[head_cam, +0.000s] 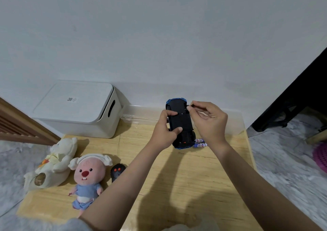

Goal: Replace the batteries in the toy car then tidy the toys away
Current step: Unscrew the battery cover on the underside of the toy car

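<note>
we see both bare forearms rise from the lower edge of the frame and converge right of centre. our left hand [163, 130] sits at mid-frame, knuckles toward the camera, fingers curled, thumb and forefinger clamped on the toy car [181, 124] it holds upturned. our right hand [208, 120] is just to its right and slightly higher, wrist bent, fingers curled inward, thumb and forefinger tips pinched together on something too small to identify, at the car's upper right edge.
</note>
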Demonstrator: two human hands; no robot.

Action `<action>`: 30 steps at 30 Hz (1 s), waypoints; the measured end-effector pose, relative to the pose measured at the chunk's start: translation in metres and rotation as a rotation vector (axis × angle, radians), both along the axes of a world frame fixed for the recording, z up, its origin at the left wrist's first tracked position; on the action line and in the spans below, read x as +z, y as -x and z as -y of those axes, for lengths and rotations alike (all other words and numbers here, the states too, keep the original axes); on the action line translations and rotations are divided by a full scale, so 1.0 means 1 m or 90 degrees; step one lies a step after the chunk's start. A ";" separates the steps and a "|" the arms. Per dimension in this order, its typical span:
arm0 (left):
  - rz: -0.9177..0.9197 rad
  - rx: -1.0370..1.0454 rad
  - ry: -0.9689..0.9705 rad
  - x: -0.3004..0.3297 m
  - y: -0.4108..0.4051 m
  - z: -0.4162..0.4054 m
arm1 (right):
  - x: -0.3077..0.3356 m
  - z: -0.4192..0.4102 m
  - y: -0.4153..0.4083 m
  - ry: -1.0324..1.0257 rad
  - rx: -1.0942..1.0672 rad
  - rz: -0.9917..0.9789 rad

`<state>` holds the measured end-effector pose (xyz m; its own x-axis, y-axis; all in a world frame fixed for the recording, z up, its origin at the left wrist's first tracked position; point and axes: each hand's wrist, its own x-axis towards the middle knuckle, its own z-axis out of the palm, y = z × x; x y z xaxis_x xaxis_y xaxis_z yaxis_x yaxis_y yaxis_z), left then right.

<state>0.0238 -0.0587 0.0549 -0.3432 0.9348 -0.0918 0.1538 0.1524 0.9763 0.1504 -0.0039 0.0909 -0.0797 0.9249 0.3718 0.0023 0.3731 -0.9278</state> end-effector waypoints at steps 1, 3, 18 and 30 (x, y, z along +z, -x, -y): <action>0.001 -0.001 -0.003 0.000 0.000 0.000 | 0.000 0.000 0.000 -0.015 -0.005 0.006; 0.004 -0.003 -0.007 0.000 0.000 0.000 | 0.001 -0.001 0.000 -0.043 -0.018 0.021; 0.006 -0.009 -0.009 -0.001 -0.001 -0.002 | 0.002 -0.001 0.001 -0.031 -0.085 0.027; 0.019 -0.005 -0.011 -0.002 0.000 -0.004 | 0.007 -0.002 0.002 0.016 0.003 0.033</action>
